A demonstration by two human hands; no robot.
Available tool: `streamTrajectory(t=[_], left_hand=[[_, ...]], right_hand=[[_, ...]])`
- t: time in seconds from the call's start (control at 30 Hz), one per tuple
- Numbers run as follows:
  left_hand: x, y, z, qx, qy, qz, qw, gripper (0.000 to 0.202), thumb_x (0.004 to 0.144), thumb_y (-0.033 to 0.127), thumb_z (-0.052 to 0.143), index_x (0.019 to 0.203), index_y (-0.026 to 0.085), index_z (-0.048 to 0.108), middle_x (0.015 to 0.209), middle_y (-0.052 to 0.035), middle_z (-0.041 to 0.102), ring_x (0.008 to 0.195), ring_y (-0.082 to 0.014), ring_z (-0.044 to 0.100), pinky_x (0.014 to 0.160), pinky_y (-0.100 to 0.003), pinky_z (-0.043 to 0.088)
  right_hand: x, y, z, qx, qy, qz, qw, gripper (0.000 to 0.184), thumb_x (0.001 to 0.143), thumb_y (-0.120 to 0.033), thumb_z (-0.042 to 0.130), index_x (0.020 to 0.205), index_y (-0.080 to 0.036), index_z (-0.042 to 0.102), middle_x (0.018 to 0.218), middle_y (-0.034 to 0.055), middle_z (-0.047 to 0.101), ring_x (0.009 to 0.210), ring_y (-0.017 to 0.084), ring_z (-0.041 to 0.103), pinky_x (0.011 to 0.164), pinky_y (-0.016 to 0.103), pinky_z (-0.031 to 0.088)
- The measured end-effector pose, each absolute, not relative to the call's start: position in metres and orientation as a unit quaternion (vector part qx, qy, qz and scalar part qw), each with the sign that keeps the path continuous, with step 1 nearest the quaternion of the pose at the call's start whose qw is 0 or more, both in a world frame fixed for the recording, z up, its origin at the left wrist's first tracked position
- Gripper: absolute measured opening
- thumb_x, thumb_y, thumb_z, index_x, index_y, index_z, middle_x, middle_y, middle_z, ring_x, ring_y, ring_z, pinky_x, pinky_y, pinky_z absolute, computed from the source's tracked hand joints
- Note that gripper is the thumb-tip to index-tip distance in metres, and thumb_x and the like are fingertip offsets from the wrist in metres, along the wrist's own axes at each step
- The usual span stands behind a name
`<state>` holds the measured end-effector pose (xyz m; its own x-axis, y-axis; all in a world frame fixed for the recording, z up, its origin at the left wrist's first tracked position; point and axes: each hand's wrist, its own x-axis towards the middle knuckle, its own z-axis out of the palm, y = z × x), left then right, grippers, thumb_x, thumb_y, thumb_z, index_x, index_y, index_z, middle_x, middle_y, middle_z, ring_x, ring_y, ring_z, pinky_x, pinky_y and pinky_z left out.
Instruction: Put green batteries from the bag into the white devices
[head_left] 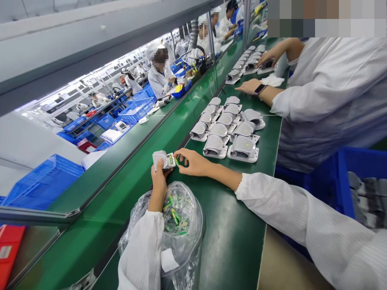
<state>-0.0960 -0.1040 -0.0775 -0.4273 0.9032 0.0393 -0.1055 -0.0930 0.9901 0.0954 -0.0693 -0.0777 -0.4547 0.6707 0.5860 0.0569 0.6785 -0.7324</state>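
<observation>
One small green battery (177, 162) sits pinched between thumb and fingertips of the right hand (193, 163), and on my feed it lies just off the near end of a grey-and-white device (160, 160). I have that device gripped in the left hand (159, 181), thumb across its face, the end with the battery bay (171, 160) turned toward the right hand. Another strip of green shows in the bay. So the bay lies directly left of the pinched battery, and the right hand is the nearer one to that end. I read the battery's long axis as roughly in line with the green strip, slightly tilted; fingers hide part of it, and I cannot tell whether battery and device touch.
</observation>
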Motion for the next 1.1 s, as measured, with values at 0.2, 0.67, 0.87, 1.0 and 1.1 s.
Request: streamTrajectory(t=[0.2, 0.67, 0.87, 1.0, 1.1], left_hand=[[-0.101, -0.102, -0.083, 0.411, 0.561, 0.601, 0.394, 0.077, 0.070, 0.068, 0.086, 0.121, 0.013, 0.067, 0.108, -0.0124, 0.071, 0.089, -0.0242, 0.071, 0.075, -0.036, 0.061], [-0.107, -0.100, -0.089, 0.408, 0.560, 0.600, 0.400, 0.078, 0.072, 0.069, 0.085, 0.123, 0.013, 0.066, 0.113, -0.0141, 0.071, 0.090, -0.0242, 0.072, 0.074, -0.035, 0.062], [-0.108, -0.099, -0.092, 0.401, 0.566, 0.600, 0.400, 0.079, 0.069, 0.068, 0.087, 0.121, 0.013, 0.064, 0.111, -0.0131, 0.070, 0.088, -0.0234, 0.071, 0.072, -0.035, 0.060], [-0.105, -0.100, -0.091, 0.413, 0.570, 0.591, 0.396, 0.078, 0.070, 0.065, 0.087, 0.124, 0.015, 0.063, 0.110, -0.0122, 0.069, 0.088, -0.0240, 0.071, 0.071, -0.034, 0.059], [-0.102, -0.102, -0.090, 0.417, 0.570, 0.595, 0.385, 0.076, 0.070, 0.062, 0.088, 0.125, 0.016, 0.063, 0.108, -0.0116, 0.070, 0.090, -0.0248, 0.071, 0.073, -0.035, 0.059]], right_hand=[[0.089, -0.069, -0.082, -0.180, -0.740, 0.382, 0.523, 0.040, 0.081, -0.011, 0.061, 0.120, -0.018, 0.063, 0.125, 0.0096, 0.051, 0.093, 0.015, 0.063, 0.083, 0.031, 0.061], [0.086, -0.065, -0.089, -0.236, -0.706, 0.407, 0.529, 0.021, 0.097, -0.030, 0.063, 0.112, -0.018, 0.069, 0.117, 0.0078, 0.048, 0.083, 0.012, 0.064, 0.078, 0.032, 0.062], [0.091, -0.063, -0.088, -0.265, -0.737, 0.369, 0.502, 0.025, 0.106, -0.036, 0.054, 0.109, -0.017, 0.070, 0.102, 0.0064, 0.061, 0.065, 0.011, 0.059, 0.070, 0.029, 0.055], [0.090, -0.066, -0.087, -0.316, -0.763, 0.302, 0.476, 0.020, 0.101, -0.032, 0.065, 0.115, -0.019, 0.069, 0.080, 0.0004, 0.066, 0.066, 0.015, 0.058, 0.071, 0.027, 0.046], [0.085, -0.068, -0.089, -0.304, -0.782, 0.273, 0.471, 0.020, 0.103, -0.027, 0.059, 0.118, -0.018, 0.070, 0.095, 0.0057, 0.073, 0.086, 0.020, 0.066, 0.083, 0.029, 0.048]])
